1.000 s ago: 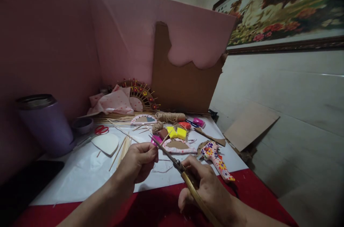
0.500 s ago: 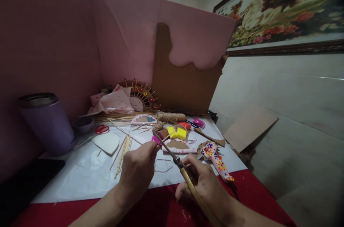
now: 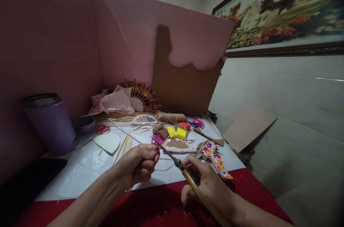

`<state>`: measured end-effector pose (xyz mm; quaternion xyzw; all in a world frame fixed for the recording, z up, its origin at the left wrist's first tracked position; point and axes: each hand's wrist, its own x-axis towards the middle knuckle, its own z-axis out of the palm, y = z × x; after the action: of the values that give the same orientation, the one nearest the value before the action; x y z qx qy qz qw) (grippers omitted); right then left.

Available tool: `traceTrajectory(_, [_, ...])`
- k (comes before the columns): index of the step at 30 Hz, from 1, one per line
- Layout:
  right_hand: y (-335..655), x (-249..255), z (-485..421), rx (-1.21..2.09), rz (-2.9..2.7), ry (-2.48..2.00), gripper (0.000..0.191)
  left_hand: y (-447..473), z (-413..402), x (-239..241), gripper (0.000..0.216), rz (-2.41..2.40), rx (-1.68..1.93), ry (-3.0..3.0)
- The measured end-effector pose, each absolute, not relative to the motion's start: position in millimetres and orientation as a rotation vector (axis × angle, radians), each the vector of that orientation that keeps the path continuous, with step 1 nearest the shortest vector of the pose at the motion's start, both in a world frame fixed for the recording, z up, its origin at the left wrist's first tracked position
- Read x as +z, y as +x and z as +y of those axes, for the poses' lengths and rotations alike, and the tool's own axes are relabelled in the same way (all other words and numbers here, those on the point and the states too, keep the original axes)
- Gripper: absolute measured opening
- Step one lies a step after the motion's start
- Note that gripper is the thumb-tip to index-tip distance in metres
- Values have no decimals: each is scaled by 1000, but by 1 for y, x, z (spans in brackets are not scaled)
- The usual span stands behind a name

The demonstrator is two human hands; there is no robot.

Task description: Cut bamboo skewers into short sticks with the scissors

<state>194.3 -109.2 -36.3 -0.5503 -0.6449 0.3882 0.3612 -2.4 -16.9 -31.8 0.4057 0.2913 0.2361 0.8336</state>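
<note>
My left hand [image 3: 142, 164] is closed in a fist around thin wooden sticks. One stick end juts from the thumb side toward the upper right, and others show below the fist. My right hand [image 3: 208, 182] grips brass-handled scissors [image 3: 175, 159], with the fingers and thumb around the handles. Their blades point up and left, crossing the stick close to my left fingertips; whether they touch it is unclear. Just beyond lies a half-round cardboard piece [image 3: 176, 144] with a pink fabric edge. More loose sticks [image 3: 126, 144] lie behind my left hand.
Yellow clay packets [image 3: 176, 133], a magenta packet [image 3: 156, 140] and a twine roll [image 3: 170, 117] lie ahead. A flower-patterned glue gun [image 3: 217, 159] is at right. A purple tumbler [image 3: 51, 123], tape roll [image 3: 84, 124] and red-handled scissors [image 3: 103, 129] stand left. A cardboard panel [image 3: 185, 87] rises behind.
My left hand has turned into a tighter fist and shifted slightly right, and stick ends now show beneath it. The scissors have moved slightly, still beside the left fingertips.
</note>
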Motion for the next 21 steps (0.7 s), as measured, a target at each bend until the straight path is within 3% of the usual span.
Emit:
traceTrajectory(9, [217, -26, -104, 766, -1624, -1633, 25, -9, -10, -21, 25, 792, 1243, 990])
traceTrajectory(12, [214, -26, -107, 700, -1849, -1690, 19, -9, -14, -18, 25, 768, 1242, 1012])
traceTrajectory(17, [193, -39, -106, 482, -2107, -1758, 31, -1, -20, -23, 31, 796, 1098, 1123])
traceTrajectory(21, [179, -48, -97, 379, -2216, -1689, 30, 5, -26, -26, 34, 825, 961, 1250])
